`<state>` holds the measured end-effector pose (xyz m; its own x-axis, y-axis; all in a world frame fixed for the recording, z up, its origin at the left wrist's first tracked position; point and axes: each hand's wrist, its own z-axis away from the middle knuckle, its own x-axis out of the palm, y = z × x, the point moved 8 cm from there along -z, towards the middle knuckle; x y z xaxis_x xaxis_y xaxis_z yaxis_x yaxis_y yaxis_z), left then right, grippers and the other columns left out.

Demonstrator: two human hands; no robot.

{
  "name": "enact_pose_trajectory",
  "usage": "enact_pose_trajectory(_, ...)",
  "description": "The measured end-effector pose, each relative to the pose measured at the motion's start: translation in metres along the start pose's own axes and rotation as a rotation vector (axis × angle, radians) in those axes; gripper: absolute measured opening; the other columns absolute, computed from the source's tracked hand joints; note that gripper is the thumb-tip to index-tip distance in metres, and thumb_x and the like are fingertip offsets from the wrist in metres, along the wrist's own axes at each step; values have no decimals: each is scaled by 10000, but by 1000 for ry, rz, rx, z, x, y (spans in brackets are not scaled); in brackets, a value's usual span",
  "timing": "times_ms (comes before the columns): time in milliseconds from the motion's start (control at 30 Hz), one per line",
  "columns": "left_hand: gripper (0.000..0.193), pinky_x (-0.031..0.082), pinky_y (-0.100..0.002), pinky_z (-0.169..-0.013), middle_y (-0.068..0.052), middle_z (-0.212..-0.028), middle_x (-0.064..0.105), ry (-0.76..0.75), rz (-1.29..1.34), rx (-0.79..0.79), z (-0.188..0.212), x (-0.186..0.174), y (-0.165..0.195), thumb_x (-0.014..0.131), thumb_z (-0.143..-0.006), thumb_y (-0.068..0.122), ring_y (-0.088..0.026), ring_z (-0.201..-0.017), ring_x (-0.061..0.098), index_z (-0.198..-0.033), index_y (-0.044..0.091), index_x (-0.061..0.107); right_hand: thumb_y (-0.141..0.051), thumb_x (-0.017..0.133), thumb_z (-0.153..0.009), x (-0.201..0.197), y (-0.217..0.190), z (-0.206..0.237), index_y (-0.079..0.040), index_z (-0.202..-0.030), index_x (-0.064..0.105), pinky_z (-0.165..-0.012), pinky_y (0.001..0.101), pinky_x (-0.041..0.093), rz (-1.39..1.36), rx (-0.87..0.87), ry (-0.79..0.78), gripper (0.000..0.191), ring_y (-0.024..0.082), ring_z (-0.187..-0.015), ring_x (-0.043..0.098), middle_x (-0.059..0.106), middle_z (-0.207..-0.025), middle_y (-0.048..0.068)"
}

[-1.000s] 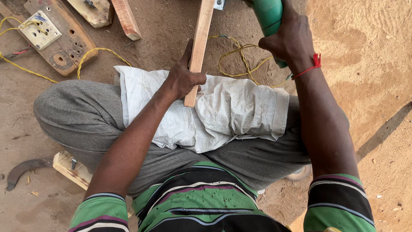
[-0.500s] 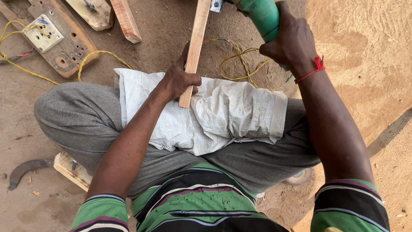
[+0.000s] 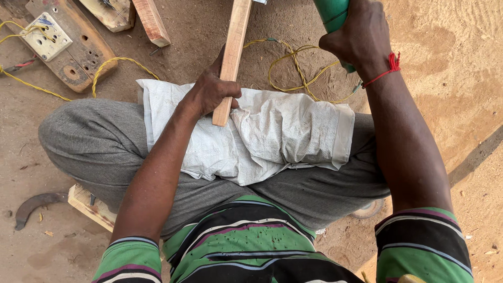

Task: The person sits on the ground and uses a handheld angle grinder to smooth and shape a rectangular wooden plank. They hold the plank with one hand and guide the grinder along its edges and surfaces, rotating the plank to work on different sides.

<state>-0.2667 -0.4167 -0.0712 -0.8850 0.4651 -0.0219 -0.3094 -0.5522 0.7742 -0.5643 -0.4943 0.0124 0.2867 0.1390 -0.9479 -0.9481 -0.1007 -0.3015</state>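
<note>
My left hand (image 3: 209,91) grips the near end of a long pale wooden slat (image 3: 233,52) that rests on a white woven sack (image 3: 272,131) spread over my crossed legs in grey trousers. The slat runs away from me past the top edge of the frame. My right hand (image 3: 359,34) is closed around the green body of a power tool (image 3: 332,13) at the top, with a red thread around the wrist. The tool's working end is out of view.
A yellow cable (image 3: 298,68) loops on the sandy ground beyond the sack. At the top left a wooden board carries a white socket box (image 3: 47,36), with two more wood pieces (image 3: 152,21) beside it. A wood block (image 3: 91,207) and a curved metal piece (image 3: 31,204) lie at lower left.
My right hand with the green tool has shifted slightly up and toward the slat's far part. My left hand keeps its grip on the slat, which has barely moved.
</note>
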Motion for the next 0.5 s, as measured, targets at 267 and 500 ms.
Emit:
enact_pose_trajectory(267, 1248, 668, -374, -665, -159, -1301, 532, 13, -58, 42, -1, -1, 8, 661, -561, 119, -234, -847, 702, -1649, 300, 76, -151, 885, -666, -6, -5, 3, 10, -1375, 541, -733, 466, 659, -72, -20, 19, 804, 402, -810, 759, 736, -988, 275)
enact_pose_trajectory(500, 1193, 666, -364, -657, -147, -1328, 505, 7, -94, 130, -4, 1, 8, 644, -609, 85, -234, -843, 729, -1644, 237, 71, -162, 893, -684, -3, -5, -1, -28, -1273, 594, -691, 484, 641, -48, -4, 22, 674, 383, -806, 748, 722, -936, 225)
